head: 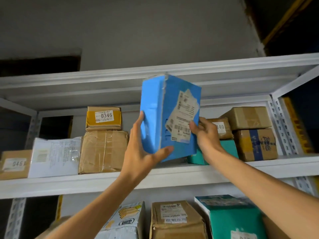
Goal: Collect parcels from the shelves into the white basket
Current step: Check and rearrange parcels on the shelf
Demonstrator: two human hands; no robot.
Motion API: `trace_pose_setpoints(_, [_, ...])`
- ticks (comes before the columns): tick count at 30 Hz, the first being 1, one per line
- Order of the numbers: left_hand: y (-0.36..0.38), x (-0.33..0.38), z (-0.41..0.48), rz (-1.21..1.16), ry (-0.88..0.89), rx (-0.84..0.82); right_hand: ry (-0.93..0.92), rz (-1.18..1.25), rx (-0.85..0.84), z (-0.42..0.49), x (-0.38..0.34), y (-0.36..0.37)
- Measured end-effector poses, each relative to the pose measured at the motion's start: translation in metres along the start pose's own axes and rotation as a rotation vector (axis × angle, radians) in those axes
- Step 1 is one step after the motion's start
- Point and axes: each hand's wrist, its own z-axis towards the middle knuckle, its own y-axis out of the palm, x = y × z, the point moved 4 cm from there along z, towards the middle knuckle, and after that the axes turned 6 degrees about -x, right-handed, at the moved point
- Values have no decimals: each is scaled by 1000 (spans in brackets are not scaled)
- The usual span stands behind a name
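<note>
- Parcel (155, 107) in blue wrap stands upright between my two hands, raised in front of the middle shelf (103, 180), with a crumpled label (183, 116) on the face toward me.
- My left hand (139, 149) grips its lower left side, fingers running up the left face and thumb hooked across the bottom corner.
- My right hand (205, 133) pinches the right edge, thumb on the label, fingers behind the parcel.
- Behind it on the shelf, left: a box marked 0346 (103, 118) stacked on a brown box (103, 150), then a white bag (55, 156) and a box marked 0461 (13, 164).
- To the right: a teal box (227, 147) and more brown boxes.
- Below, the lower shelf holds further parcels.
</note>
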Motion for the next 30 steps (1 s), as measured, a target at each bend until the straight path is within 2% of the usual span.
trace_pose_setpoints(3, [13,25,-7,206,146,-14,110,158,29,-2,7,-3])
trace_pose_setpoints(6, [13,22,-6,180,139,-15,139,128,76,-5,6,-7])
trace_pose_setpoints(9, [2,14,-6,-88,20,69,68,-23,84,-10,-9,-7])
trace_pose_setpoints(10, [-2,11,-5,-215,-26,108,17,-43,40,-13,-16,-5])
trace_pose_setpoints(12, [-7,1,1,-503,-224,182,-98,-62,-156,-25,-30,2])
trace_pose_setpoints(14, [-7,-10,3,-752,-437,200,-228,-241,-335,-40,-35,10])
trace_pose_setpoints(16, [-6,-10,2,-857,-524,151,-323,-396,-317,-51,-38,15])
trace_pose_setpoints(19, [-4,8,3,-705,-401,51,-340,-358,-138,-46,-46,17])
trace_pose_setpoints(22, [-9,32,16,-356,-236,56,-186,-308,31,-12,-51,12])
trace_pose_setpoints(24, [-11,40,30,-186,-177,48,-38,-283,56,6,-54,13])
trace_pose_setpoints(26, [-17,39,39,-86,-210,92,44,-280,54,14,-53,15])
trace_pose_setpoints(28, [-25,30,38,-39,-290,129,30,-301,43,13,-49,16])
trace_pose_setpoints(30, [-31,22,26,17,-287,110,-9,-305,7,5,-38,17])
